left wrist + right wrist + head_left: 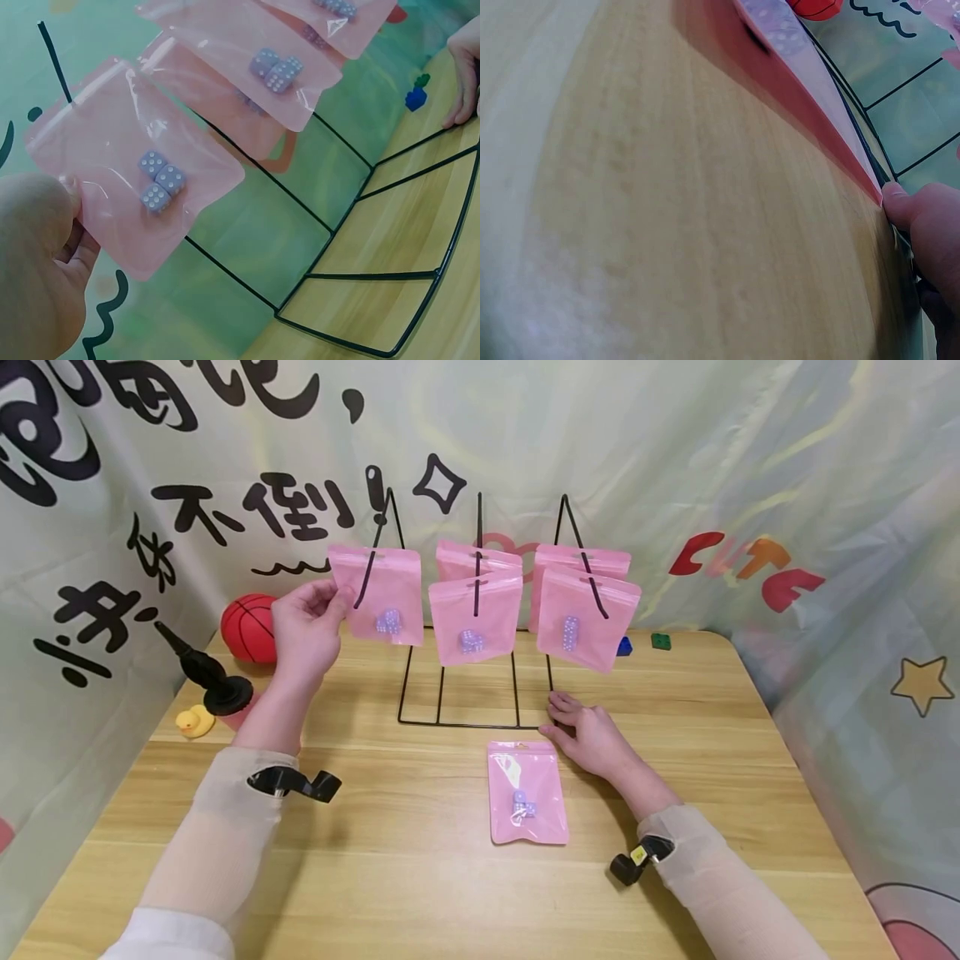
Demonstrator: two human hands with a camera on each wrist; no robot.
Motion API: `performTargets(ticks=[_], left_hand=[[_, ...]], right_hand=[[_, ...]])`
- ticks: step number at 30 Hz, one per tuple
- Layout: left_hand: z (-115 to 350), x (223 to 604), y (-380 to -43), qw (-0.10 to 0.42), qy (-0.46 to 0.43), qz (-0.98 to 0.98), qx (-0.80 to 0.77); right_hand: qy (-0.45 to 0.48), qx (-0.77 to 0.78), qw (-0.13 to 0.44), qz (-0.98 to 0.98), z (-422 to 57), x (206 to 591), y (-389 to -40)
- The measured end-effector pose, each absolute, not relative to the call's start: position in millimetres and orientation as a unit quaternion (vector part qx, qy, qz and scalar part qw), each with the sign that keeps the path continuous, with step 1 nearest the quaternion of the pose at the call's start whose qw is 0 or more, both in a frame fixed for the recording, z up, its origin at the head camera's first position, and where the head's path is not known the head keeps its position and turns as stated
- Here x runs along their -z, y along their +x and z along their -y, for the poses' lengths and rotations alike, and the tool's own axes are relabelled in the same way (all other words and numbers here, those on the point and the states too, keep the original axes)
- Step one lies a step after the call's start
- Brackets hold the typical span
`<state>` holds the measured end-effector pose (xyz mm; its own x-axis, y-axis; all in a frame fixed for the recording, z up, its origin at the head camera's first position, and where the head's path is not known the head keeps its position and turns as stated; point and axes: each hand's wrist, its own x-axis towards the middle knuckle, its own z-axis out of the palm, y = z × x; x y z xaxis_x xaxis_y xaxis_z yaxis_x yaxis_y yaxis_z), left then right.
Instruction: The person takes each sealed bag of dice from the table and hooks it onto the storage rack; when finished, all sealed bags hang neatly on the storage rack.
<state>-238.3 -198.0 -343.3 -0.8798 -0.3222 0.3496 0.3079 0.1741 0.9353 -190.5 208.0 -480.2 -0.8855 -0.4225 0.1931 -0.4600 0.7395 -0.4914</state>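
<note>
A black wire display rack (pixel 457 724) stands on the table, with pink zip bags hung on its three prongs. My left hand (pixel 311 622) pinches the left edge of a pink zip bag (pixel 401 572) on the left prong; lilac dice (pixel 161 180) show through it. On the middle prong hangs another pink bag (pixel 450 610) with one behind it, and the right prong carries two more, the front bag (pixel 600 627) showing a column of dice. My right hand (pixel 592 739) holds the front right corner of the rack's base. Just in front lies a flat pink bag (pixel 528 768) containing dice.
At the left stand a small red basketball (pixel 250 628), a yellow rubber duck (pixel 197 721) and a black nozzled object (pixel 213 681). Blue (pixel 624 647) and green (pixel 661 642) blocks lie at the back right. A printed curtain (pixel 637 435) surrounds the wooden table.
</note>
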Motion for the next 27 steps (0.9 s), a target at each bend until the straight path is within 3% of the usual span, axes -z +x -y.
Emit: performTargets(ticks=[19,27], left_hand=[[199,346,-247,0.251,0.0,0.731,0.634],[210,355,-223,0.207,0.023,0.781,0.588]], right_hand=[[0.238,-0.274,0.03,0.932,-209,480,-190],[0.242,-0.273,0.031,0.931,-210,480,-192]])
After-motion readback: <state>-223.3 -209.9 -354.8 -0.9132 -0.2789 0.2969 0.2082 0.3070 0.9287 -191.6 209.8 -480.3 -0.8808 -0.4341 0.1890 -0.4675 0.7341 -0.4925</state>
